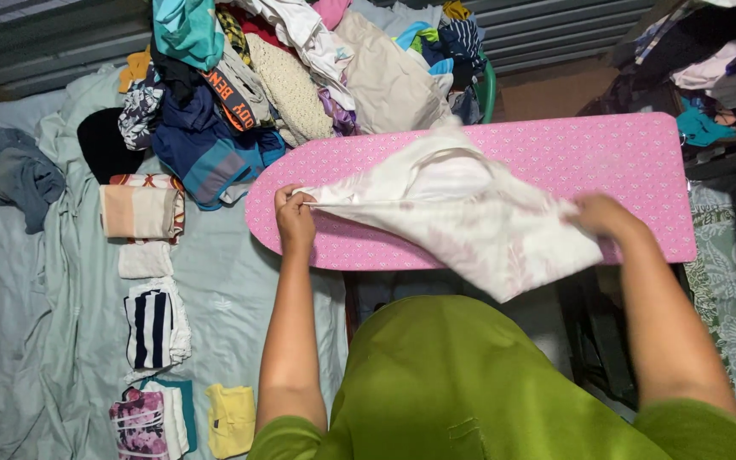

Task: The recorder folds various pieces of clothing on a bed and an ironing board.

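A white garment with a faint pink leaf print lies stretched across a pink ironing board. My left hand pinches one corner of the cloth at the board's rounded left end. At the board's right side, my right hand grips the other end of the same garment, pulling it taut. The lower edge of the cloth hangs over the board's near edge. I wear a green top.
A heap of unfolded clothes sits beyond the board's left end. On the pale blue bed sheet at left lies a column of folded items: a striped piece, a yellow one. More clothes are piled at top right.
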